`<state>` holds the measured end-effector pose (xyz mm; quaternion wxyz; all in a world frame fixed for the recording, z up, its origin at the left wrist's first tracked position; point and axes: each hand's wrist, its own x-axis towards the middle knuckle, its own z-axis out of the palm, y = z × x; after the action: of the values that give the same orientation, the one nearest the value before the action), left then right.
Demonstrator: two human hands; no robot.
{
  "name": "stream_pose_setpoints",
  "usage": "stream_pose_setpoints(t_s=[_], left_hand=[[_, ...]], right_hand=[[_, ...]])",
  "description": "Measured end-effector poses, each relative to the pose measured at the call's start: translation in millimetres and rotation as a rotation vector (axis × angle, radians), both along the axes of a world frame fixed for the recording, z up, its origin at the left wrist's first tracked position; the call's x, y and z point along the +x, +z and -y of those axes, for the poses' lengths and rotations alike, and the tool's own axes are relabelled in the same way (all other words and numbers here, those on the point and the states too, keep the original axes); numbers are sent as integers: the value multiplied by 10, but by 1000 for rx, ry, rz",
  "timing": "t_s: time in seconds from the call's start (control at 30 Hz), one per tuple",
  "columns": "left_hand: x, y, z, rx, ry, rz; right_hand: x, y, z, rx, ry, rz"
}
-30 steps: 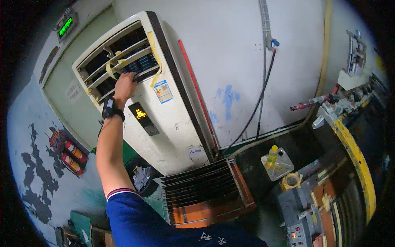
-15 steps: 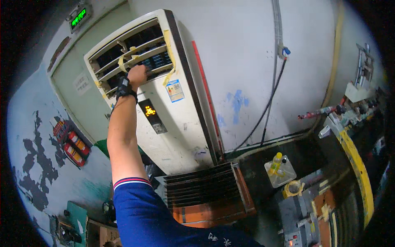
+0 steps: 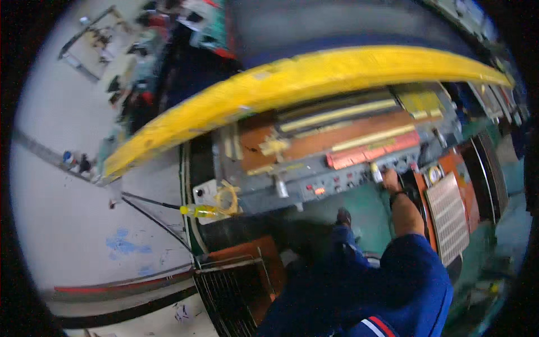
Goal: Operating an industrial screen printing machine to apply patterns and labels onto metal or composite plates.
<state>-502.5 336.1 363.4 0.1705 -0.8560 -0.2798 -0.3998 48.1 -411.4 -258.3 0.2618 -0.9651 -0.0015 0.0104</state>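
My right hand (image 3: 391, 178) reaches to the front control panel (image 3: 337, 182) of a grey machine. A dark band circles its wrist. Motion blurs the fingers, so whether they grip anything cannot be made out. Directly beside them is a small white cylindrical piece (image 3: 376, 172), and round knobs and buttons line the panel. Above the panel lies a pinkish-red strip (image 3: 373, 150) on the machine's top. My left hand is out of view; a striped sleeve edge (image 3: 377, 326) shows at the lower edge.
A long yellow beam (image 3: 314, 73) spans the machine's far side. At its left end lie a yellow-capped bottle (image 3: 199, 211) and a tape roll (image 3: 227, 199). Dark slatted racks (image 3: 230, 292) stand lower left. A pale perforated panel (image 3: 449, 216) is at the right.
The view has swung right, from the air conditioner to the machine. My left hand, earlier at the air conditioner's louvers, has left the view; my right hand now appears at the control panel.
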Motion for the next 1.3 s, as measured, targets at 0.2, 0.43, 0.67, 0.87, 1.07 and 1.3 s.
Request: stream_pose_setpoints(t_s=[0.2, 0.43, 0.67, 0.87, 1.07, 1.3], left_hand=[[1390, -278, 966, 281, -320, -348], [2499, -321, 1104, -163, -559, -7], [4035, -144, 1659, -479, -894, 331], [4525, -200, 1704, -912, -1066, 453], [4515, -224, 1602, -1037, -1012, 528], [4528, -210, 1608, -1027, -1015, 504]], right_hand=[[-36, 251, -287, 41, -119, -93], [-189, 73, -275, -128, -79, -3], [-216, 76, -473, 809, -257, -160], [-181, 121, -416, 889, -266, -356], [-156, 249, -554, 1020, -315, -400], [-124, 114, -485, 1037, -259, -361]])
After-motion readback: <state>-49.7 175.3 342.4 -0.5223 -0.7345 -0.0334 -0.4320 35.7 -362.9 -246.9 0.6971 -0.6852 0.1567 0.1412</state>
